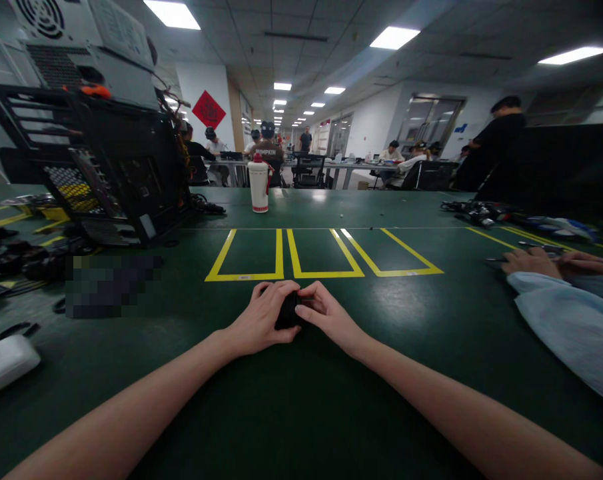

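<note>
A small black object [288, 312], its kind not clear, is between my two hands just in front of the yellow tape frames. My left hand [262, 313] is wrapped over it, thumb at the near side and fingers over the top. From the other side my right hand [327, 315] touches its right edge with thumb and fingertips drawn together. Whether the right fingertips pinch a small part of it is hidden. The green tabletop [301, 413] lies beneath both hands.
Yellow tape frames [328, 275] mark the table ahead. A white cup with red lid [259, 185] stands beyond. At left are a black computer case [116, 180], cables [46, 260] and a white case [8, 363]. A co-worker's hand [534, 262] works at right.
</note>
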The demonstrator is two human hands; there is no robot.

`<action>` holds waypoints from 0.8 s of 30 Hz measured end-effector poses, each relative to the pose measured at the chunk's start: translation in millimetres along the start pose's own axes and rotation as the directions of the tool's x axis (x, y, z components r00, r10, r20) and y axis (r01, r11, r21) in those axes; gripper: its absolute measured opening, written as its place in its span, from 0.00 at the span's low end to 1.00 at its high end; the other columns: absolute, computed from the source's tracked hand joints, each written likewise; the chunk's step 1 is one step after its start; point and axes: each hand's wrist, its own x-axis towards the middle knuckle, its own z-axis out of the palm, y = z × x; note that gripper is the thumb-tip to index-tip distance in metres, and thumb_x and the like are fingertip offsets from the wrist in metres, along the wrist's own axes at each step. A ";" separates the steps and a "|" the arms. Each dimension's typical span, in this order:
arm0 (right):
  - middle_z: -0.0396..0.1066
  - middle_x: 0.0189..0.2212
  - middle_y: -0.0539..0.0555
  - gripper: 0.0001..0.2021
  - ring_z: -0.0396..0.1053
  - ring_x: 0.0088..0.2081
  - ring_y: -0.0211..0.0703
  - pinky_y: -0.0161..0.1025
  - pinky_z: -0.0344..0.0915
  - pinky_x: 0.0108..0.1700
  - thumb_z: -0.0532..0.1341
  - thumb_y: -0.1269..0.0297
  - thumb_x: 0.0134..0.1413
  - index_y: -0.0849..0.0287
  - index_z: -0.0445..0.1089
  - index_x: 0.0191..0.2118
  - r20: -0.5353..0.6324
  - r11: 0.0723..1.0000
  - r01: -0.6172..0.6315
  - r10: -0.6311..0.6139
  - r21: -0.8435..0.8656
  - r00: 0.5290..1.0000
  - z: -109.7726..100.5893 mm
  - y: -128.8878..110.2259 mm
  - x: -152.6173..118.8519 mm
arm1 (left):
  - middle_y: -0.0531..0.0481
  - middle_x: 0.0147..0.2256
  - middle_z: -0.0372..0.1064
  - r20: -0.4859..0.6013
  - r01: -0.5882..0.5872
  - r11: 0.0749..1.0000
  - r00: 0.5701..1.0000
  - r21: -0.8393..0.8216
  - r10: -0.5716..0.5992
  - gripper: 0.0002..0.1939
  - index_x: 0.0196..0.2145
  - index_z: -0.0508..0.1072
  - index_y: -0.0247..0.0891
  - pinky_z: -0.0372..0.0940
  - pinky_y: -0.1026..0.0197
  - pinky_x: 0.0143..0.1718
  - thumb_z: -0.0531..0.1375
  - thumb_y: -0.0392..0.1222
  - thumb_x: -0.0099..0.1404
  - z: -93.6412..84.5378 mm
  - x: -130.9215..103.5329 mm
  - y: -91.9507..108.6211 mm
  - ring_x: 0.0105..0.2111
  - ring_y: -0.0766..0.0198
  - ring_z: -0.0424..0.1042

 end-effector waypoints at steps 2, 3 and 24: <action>0.62 0.37 0.49 0.08 0.64 0.42 0.40 0.42 0.63 0.44 0.58 0.65 0.48 0.55 0.58 0.36 -0.009 1.000 -0.003 0.003 -0.006 1.000 0.2 0.2 0.3 | 0.47 0.50 0.55 -0.015 -0.001 1.000 1.000 0.006 0.001 0.32 0.52 0.46 0.44 0.43 0.50 0.53 0.58 0.43 0.54 0.4 0.4 -0.2 0.50 0.55 0.55; 0.62 0.37 0.49 0.09 0.64 0.42 0.40 0.42 0.63 0.44 0.58 0.64 0.48 0.55 0.58 0.36 -0.015 1.000 -0.005 0.005 -0.010 1.000 0.2 0.7 0.5 | 0.47 0.50 0.55 -0.016 -0.002 1.000 1.000 0.006 0.002 0.32 0.52 0.46 0.44 0.43 0.50 0.53 0.58 0.43 0.54 0.4 0.5 -0.3 0.50 0.56 0.55; 0.63 0.35 0.49 0.09 0.66 0.39 0.40 0.40 0.65 0.40 0.58 0.64 0.48 0.55 0.59 0.36 -0.029 1.000 -0.011 0.011 -0.004 1.000 0.9 3.7 0.1 | 0.47 0.50 0.54 -0.012 -0.009 1.000 1.000 -0.005 0.009 0.32 0.52 0.47 0.42 0.42 0.52 0.53 0.58 0.42 0.53 1.4 -0.2 -1.3 0.51 0.57 0.53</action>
